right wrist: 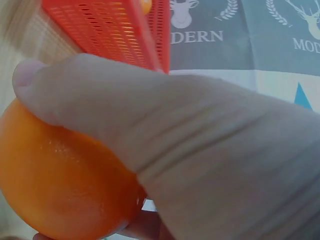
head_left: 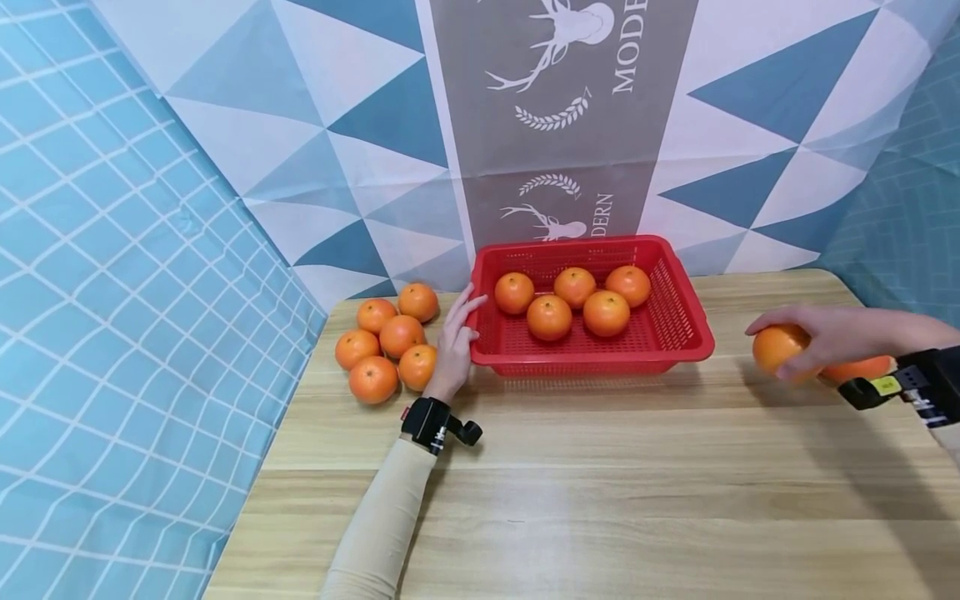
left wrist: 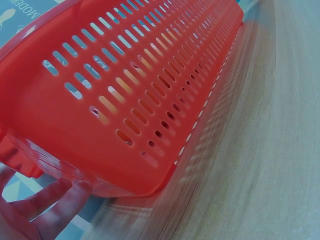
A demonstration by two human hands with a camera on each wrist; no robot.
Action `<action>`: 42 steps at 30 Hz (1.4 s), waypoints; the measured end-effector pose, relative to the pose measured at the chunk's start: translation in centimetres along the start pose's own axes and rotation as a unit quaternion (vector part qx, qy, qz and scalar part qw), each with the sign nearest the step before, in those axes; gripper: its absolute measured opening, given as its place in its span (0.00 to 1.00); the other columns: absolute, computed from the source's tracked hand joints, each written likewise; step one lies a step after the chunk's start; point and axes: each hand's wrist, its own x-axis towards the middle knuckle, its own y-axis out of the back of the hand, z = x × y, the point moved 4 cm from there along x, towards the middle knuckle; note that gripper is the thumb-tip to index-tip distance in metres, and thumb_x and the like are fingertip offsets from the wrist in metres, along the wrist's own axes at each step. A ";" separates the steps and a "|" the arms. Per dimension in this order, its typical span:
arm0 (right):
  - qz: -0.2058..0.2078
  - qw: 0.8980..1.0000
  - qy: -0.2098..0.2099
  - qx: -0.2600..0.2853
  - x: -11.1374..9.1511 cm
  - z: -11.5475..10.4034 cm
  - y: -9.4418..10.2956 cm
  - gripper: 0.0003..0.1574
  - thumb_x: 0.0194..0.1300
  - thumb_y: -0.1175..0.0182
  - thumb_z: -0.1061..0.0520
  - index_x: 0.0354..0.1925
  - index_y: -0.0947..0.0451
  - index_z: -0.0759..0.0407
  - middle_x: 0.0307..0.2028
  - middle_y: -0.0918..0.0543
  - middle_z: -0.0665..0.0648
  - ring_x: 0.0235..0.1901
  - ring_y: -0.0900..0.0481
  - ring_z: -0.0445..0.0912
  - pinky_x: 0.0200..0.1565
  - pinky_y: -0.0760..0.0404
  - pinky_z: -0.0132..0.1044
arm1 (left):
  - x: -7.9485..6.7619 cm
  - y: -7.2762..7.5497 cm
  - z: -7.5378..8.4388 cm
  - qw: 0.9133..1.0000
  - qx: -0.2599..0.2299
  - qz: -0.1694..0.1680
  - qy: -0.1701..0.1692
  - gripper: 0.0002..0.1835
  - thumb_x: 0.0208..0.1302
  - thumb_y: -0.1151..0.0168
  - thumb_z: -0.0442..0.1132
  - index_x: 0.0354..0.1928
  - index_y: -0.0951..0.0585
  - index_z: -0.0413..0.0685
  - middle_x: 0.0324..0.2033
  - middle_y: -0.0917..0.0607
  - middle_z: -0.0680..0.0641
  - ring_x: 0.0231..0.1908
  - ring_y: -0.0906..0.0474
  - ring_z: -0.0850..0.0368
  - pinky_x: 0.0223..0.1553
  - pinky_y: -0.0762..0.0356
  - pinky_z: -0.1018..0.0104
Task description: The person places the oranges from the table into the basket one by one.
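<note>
A red plastic basket (head_left: 592, 358) with slotted walls holds several oranges (head_left: 550, 317). At its left end my left hand (head_left: 452, 346) touches the rim and end wall with extended fingers. The left wrist view shows those fingertips (left wrist: 75, 192) against the basket's end. Out to the right of the basket, my right hand (head_left: 832, 333) grips an orange (head_left: 776, 346) between thumb and fingers, above the table. Close up in the right wrist view, the thumb lies over this orange (right wrist: 70, 175). Another orange (head_left: 858, 369) is partly hidden behind the right hand.
A group of several oranges (head_left: 375, 379) lies on the wooden table (head_left: 570, 492), left of the left hand. Behind the basket hangs a patterned cloth (head_left: 555, 150), and a blue tiled-pattern cloth (head_left: 135, 275) borders the table's left side.
</note>
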 end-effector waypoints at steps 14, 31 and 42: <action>0.031 0.999 0.009 -0.036 0.3 -0.5 3.0 0.42 0.62 0.20 0.59 0.72 0.22 0.67 0.54 0.15 0.60 0.49 0.22 0.51 0.43 0.19 0.42 | -0.2 0.0 0.5 1.000 0.000 -0.004 0.012 0.36 0.68 0.56 0.32 0.78 0.21 0.42 0.90 0.37 0.50 0.90 0.43 0.41 0.88 0.38 0.35; 0.046 0.998 0.044 -0.027 2.2 -3.3 4.6 0.42 0.60 0.19 0.60 0.71 0.21 0.62 0.56 0.16 0.59 0.53 0.22 0.53 0.43 0.19 0.41 | -0.4 0.0 1.4 1.000 0.028 -0.004 0.010 0.35 0.69 0.57 0.31 0.76 0.21 0.39 0.90 0.37 0.46 0.89 0.41 0.39 0.87 0.33 0.37; 0.022 0.997 0.071 0.005 4.4 -6.9 5.7 0.45 0.62 0.19 0.59 0.74 0.23 0.63 0.57 0.16 0.58 0.55 0.21 0.51 0.41 0.14 0.34 | -0.3 0.0 1.5 0.999 0.029 -0.007 0.014 0.35 0.70 0.57 0.28 0.77 0.21 0.40 0.90 0.37 0.49 0.90 0.42 0.43 0.86 0.33 0.36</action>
